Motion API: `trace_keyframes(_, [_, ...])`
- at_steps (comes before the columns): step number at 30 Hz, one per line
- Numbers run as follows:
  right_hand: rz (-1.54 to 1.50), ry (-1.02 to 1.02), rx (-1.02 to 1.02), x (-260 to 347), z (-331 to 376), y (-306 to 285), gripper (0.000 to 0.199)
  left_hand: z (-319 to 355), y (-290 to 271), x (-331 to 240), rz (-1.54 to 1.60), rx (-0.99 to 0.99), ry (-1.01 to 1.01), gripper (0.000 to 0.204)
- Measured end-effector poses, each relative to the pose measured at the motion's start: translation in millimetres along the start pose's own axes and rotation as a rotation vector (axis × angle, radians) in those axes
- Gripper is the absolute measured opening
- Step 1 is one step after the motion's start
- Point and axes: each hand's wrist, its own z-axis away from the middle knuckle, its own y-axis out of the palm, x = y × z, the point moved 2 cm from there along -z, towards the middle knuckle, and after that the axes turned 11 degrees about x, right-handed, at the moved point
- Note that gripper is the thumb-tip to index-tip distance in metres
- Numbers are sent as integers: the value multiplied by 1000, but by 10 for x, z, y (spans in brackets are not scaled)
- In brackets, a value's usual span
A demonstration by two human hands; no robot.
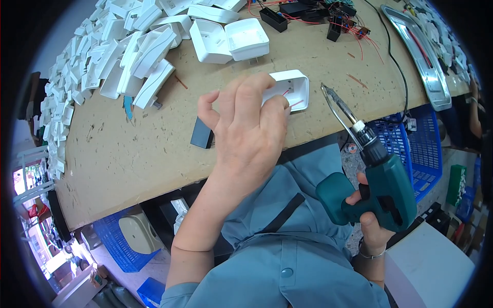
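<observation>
My left hand [249,126] rests on a white plastic housing [294,87] that lies on the wooden bench [128,149]; thin red wires show inside the housing. A small black block [201,133] lies just left of that hand. My right hand [371,215] grips a green soldering gun [380,187] by its handle, low at the bench's near edge. Its metal tip [334,102] points up toward the housing and stops a little to the right of it, not touching.
A heap of white plastic shells [118,51] covers the bench's left and back. Two open white cases [228,40] lie behind the housing. Black parts with red wires [328,18] sit at the back, a metal tray [421,56] at right, blue crates [416,143] below.
</observation>
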Motion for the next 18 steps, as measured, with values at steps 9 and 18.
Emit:
trace_keyframes(9, [80,62,153,-119,129,-30,79,-78,72,82,-46,31,-55,7])
trace_keyframes(18, [111,67,171,-192,76,38,70,-126,160,113,-67,44,-52,7])
